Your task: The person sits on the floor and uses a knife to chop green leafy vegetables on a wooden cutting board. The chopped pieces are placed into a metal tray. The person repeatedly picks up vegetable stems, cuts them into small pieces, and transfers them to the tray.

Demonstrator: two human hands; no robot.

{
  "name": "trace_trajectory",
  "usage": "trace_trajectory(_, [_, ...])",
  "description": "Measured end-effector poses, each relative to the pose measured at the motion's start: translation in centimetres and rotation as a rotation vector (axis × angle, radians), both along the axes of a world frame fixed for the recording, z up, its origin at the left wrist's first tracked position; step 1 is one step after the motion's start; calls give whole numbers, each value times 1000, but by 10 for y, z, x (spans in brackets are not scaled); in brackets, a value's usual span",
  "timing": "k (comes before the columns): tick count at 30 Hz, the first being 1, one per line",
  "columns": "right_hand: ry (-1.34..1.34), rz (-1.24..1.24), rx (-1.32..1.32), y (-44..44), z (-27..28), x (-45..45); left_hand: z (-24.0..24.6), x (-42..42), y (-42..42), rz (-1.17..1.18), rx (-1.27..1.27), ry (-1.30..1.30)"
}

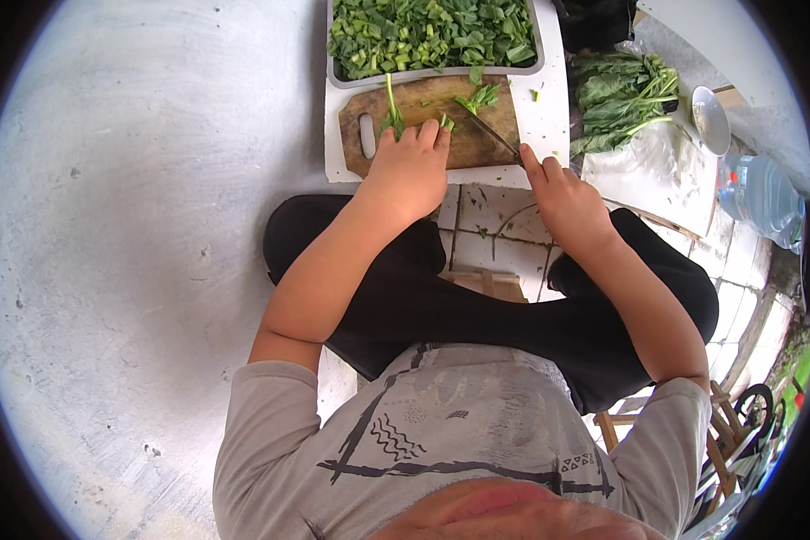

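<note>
A worn wooden cutting board with a slotted handle lies in front of me. My left hand presses a leafy green stalk onto it, fingertips bent over the greens. A short cut end pokes out by the index finger. To the right, my right hand grips a kitchen knife, index finger stretched forward near the base of the blade. The blade slants across the board, its tip by some cut leaves. Beyond the board, chopped greens fill a grey rectangular tray.
Board and tray rest on a white surface. At right are a bunch of uncut leafy greens, a pale bowl, clear plastic and a large plastic water bottle. A whitish wall stands at left. Scraps dot the tiled floor.
</note>
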State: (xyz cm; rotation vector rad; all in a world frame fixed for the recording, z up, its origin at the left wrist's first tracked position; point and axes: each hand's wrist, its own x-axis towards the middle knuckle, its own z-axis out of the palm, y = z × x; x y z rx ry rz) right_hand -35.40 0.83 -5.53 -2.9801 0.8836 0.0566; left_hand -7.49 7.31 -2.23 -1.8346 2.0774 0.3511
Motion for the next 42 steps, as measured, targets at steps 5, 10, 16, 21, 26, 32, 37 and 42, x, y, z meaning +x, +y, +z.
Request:
trace_trajectory(5, [-62, -17, 57, 1, 5, -4, 8, 4, 2, -21, -21, 84])
trace_trajectory(10, [-163, 26, 52, 6, 19, -7, 16, 7, 4, -15, 62, 108])
trace_trajectory(16, [-99, 70, 129, 7, 23, -4, 11, 1, 2, 4, 72, 87])
trace_trajectory(21, [-80, 86, 129, 3, 10, 2, 5, 1, 4, -15, 30, 82])
trace_trajectory(26, [-38, 88, 90, 0, -8, 20, 6, 1, 3, -9, 50, 61])
trace_trajectory(32, [10, 65, 107, 2, -8, 13, 10, 0, 1, -15, 85, 39])
trace_trajectory(37, [-47, 46, 122, 7, -12, 5, 12, 0, 6, -9, 85, 61])
trace_trajectory(42, [-89, 35, 122, 6, -16, 4, 11, -1, 5, -17, 81, 78])
